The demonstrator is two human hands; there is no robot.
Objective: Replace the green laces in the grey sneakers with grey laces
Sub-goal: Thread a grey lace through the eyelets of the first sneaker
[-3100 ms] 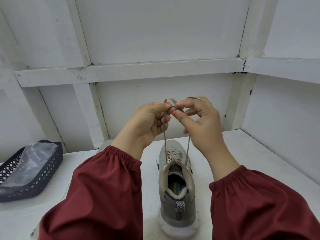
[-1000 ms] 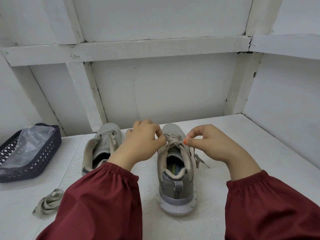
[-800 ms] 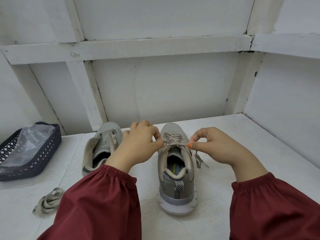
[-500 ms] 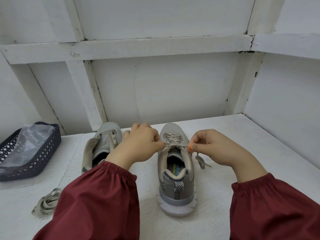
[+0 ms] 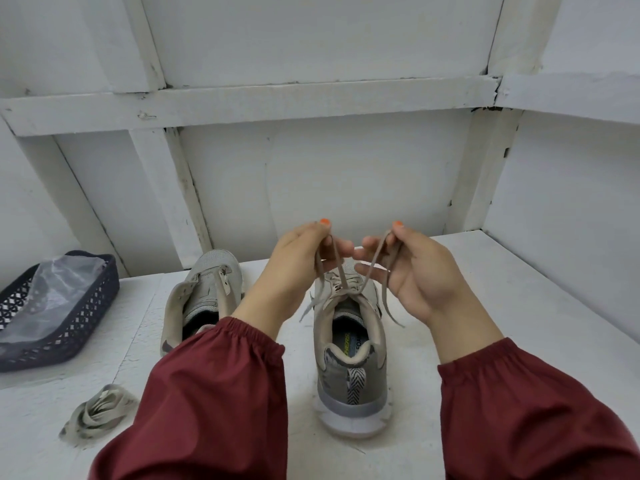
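Grey sneaker with the new lace stands heel towards the person, directly beneath both grips and on their near side, on the white table. Well to the left of the left grip, at the heel's depth, lies a loose bundle of lace; I cannot tell whether it is the removed pair or a spare. Further in, at the top eyelets just under the hands, the grey lace seems crossed into a first knot, and its two tails hang either side of the tongue, one below each grip. Above that the left hand pinches a loop of lace between thumb and forefinger, and the right hand pinches a matching loop; the two pinches are near each other but apart.

The step looks like tying the bow. To do it well, I would hold both loops about equal, cross one over the other low, close to the knot, tuck it through, then draw outwards evenly so neither tail slips through. Pulling sideways and not upward should stop the shoe lifting. Left of the left grip and slightly beyond stands the second sneaker, seemingly unlaced, so roughly half the job appears left. Farther left sits a dark basket holding a plastic bag.
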